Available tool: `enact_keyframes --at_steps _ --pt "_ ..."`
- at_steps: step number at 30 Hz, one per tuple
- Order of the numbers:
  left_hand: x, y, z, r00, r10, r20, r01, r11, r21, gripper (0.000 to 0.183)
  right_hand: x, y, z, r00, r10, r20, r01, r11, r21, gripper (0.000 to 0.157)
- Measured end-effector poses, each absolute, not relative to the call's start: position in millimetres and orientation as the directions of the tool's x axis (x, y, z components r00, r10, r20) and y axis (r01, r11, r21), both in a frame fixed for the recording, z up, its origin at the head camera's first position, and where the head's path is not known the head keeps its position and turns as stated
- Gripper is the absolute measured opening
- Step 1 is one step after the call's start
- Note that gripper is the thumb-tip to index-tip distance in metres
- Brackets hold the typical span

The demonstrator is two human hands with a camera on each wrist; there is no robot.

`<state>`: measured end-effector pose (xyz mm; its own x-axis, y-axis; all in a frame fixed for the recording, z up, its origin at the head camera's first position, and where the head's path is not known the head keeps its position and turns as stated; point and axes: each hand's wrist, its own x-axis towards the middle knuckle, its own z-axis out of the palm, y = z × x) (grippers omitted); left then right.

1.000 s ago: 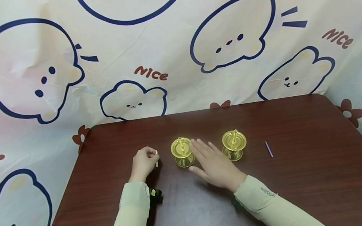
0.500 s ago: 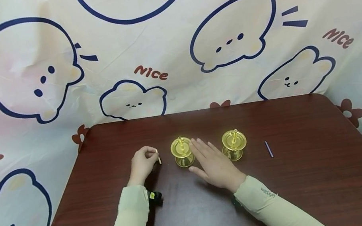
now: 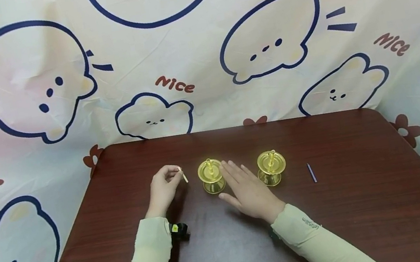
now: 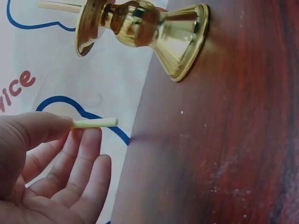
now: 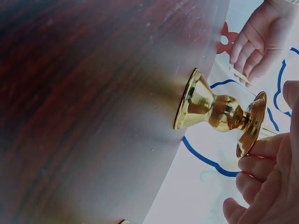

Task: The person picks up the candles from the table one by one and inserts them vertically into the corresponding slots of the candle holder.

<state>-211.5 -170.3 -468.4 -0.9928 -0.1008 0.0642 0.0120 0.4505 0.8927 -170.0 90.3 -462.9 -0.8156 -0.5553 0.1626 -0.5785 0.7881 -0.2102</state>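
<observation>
In the head view my left hand (image 3: 161, 191) is raised at the left, pinching a short, thin pale-yellow stick (image 3: 185, 177) between thumb and fingertips. The left wrist view shows one end of this stick (image 4: 105, 122) jutting past the thumb. To its right stands a gold pedestal candle holder (image 3: 211, 175), upright, with a thin pale piece at its dish's middle. My right hand (image 3: 250, 192) has its fingers extended, fingertips at that holder's dish rim (image 5: 252, 126). A second, matching gold holder (image 3: 271, 168) stands just beyond the right hand, its foot partly hidden.
A thin purple stick (image 3: 312, 173) lies on the dark wood table (image 3: 360, 217), right of the second holder. Behind the table hangs a pale cloth (image 3: 199, 48) with cartoon outlines. A small black device (image 3: 179, 231) sits at the left wrist.
My left hand has risen slightly and turned, so the stick has gone from near upright to slanting, its lower end towards the near holder. The right hand and holders stay put.
</observation>
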Motion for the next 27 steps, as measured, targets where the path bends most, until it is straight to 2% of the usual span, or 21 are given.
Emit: enact_keyframes --at_steps 6,12,27 --pt "-210.6 -168.0 -464.2 -0.993 -0.072 0.097 0.059 0.414 0.908 0.021 -169.9 89.9 -462.8 -0.815 -0.554 0.169 -0.579 0.787 -0.21 0.073" --pt "-209.0 -165.1 -461.4 -0.988 -0.057 0.147 0.112 0.398 0.91 0.018 -169.4 89.9 -462.7 -0.812 -0.555 0.18 -0.583 0.784 -0.212 0.073" --pt "-208.0 -156.1 -452.3 -0.978 -0.086 0.19 0.152 0.332 0.931 0.019 -169.6 89.6 -465.3 -0.815 -0.549 0.187 -0.579 0.788 -0.212 0.073"
